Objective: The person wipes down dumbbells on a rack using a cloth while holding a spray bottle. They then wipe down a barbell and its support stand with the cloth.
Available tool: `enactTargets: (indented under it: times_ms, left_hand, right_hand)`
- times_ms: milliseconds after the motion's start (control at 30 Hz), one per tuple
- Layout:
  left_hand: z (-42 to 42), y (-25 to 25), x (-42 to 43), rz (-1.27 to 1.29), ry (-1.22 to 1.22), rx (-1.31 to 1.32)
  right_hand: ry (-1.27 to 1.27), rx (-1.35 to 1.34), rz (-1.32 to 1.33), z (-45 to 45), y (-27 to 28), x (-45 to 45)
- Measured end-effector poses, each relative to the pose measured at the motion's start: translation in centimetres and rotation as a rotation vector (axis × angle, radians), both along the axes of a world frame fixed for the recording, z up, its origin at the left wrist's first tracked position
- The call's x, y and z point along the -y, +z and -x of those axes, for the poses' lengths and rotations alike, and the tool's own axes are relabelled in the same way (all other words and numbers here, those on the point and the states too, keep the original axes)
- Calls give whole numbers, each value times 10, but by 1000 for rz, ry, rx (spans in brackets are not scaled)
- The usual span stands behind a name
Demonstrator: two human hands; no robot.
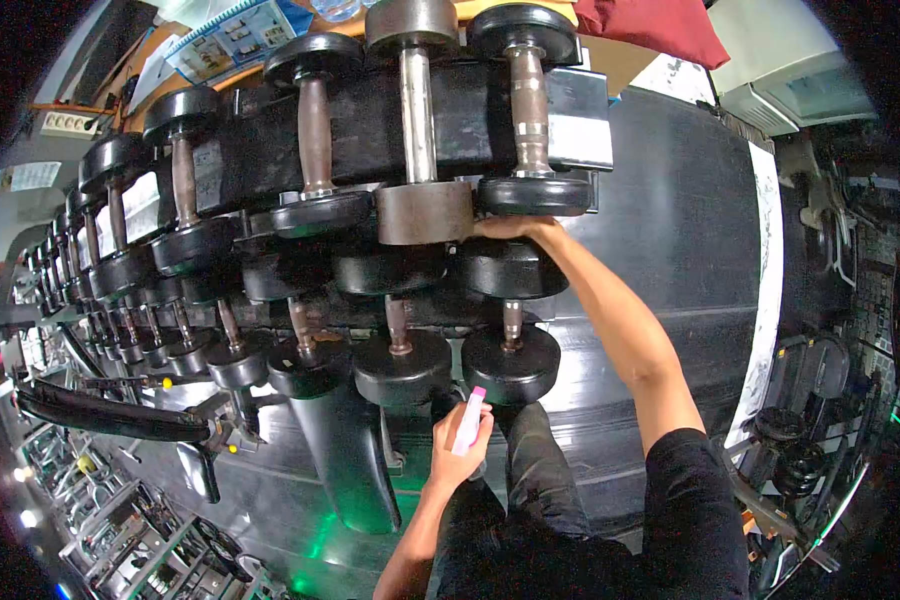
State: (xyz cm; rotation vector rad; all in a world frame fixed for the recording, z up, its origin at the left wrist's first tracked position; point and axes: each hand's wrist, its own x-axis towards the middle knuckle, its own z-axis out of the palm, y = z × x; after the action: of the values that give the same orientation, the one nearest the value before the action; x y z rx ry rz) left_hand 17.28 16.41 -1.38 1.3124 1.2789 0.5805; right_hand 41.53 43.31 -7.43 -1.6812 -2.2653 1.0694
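My left hand (454, 442), low in the middle, is wrapped round a white tube with a pink end (468, 423). My right hand (510, 229) reaches up to the rack, between a bare-metal dumbbell head (424, 212) and a black dumbbell (534, 195) on the upper tier. Its fingers are largely hidden there. Just below it lies the black head of a lower-tier dumbbell (511, 270), whose front head (510, 364) is above my left hand.
More black dumbbells (195, 245) line both tiers toward the left. A black padded bench (345, 460) stands below the rack. Behind the rack are a blue spiral-bound calendar (232, 45) and a red cloth (655, 28). Weight plates (798, 468) sit at the right.
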Motion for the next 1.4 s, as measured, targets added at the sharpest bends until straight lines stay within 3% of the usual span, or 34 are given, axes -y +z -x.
enactTargets:
  times_ms: [33, 67, 133, 167, 233, 300, 333, 367, 433, 533, 567, 600, 633, 700, 767, 800, 833, 900, 933, 967, 1100, 1167, 1333, 1367, 1400]
  left_hand:
    - [0, 0, 0, -3, -1, -2]
    - [0, 2, 0, -3, -5, -3]
    - [-2, 6, -1, 50, -5, 5]
    - [-3, 5, -1, 53, -13, 14]
    - [-2, 5, 2, 48, -27, -2]
    - [-2, 10, 1, 36, -77, 7]
    - [0, 11, 2, 25, -103, 6]
    - [2, 11, 2, 10, -127, 3]
    - [3, 18, -1, 8, -151, 11]
    - [8, 25, -3, 5, -167, 15]
    - [10, 26, -3, 7, -161, 12]
    - [11, 30, -5, 4, -173, 13]
    - [12, 35, -7, 52, -165, 15]
    - [14, 41, -9, 96, -169, 11]
    - [17, 44, -8, 104, -164, 28]
    - [19, 43, -7, 100, -171, 24]
    - [23, 42, -6, 97, -182, 12]
    - [28, 43, -1, 98, -206, -3]
    - [30, 44, 1, 104, -205, -15]
    - [32, 45, 2, 111, -201, -27]
    - [39, 51, 5, 164, -190, -37]
    - [44, 48, 9, 166, -182, -6]
    - [52, 50, 10, 100, -199, 5]
    - [53, 50, 9, 100, -175, 25]
    - [54, 52, 7, 98, -178, 28]
  right_hand:
    - [-31, -189, 205, 6, 21, 6]
    - [-35, -190, 204, 9, 14, 10]
    - [125, -126, 91, 14, -7, 19]
    - [160, 39, 153, 18, 22, 26]
    - [104, 113, -277, 24, 27, 56]
    - [16, 183, -480, 32, 42, 83]
    - [17, 182, -219, 32, 55, 88]
    - [0, 185, -216, 30, 57, 101]
    - [-232, -41, -497, 21, 58, 133]
    - [-500, -42, -531, 0, 39, 184]
    - [-626, -137, -583, -8, 13, 204]
    - [-821, -209, -428, -14, -15, 226]
    - [-832, -207, -434, -22, -45, 239]
    - [-1432, -485, 308, -32, -96, 251]
    - [-1748, -1361, 304, -17, -116, 247]
    - [-1589, -1722, 226, -12, -120, 237]
    - [-1740, -1706, 295, -9, -124, 228]
    - [-1733, -1609, 233, 0, -115, 213]
    - [-1699, -1699, 173, 5, -129, 206]
    - [-1507, -1840, 164, 14, -88, 199]
    - [-1700, -1909, 252, 25, -81, 188]
    - [-1805, -2190, 421, 15, -101, 176]
    - [-1879, -2221, 244, 19, -104, 169]
    - [-1870, -2224, 244, 30, -79, 172]
    - [-1919, -2128, 79, 45, -39, 175]
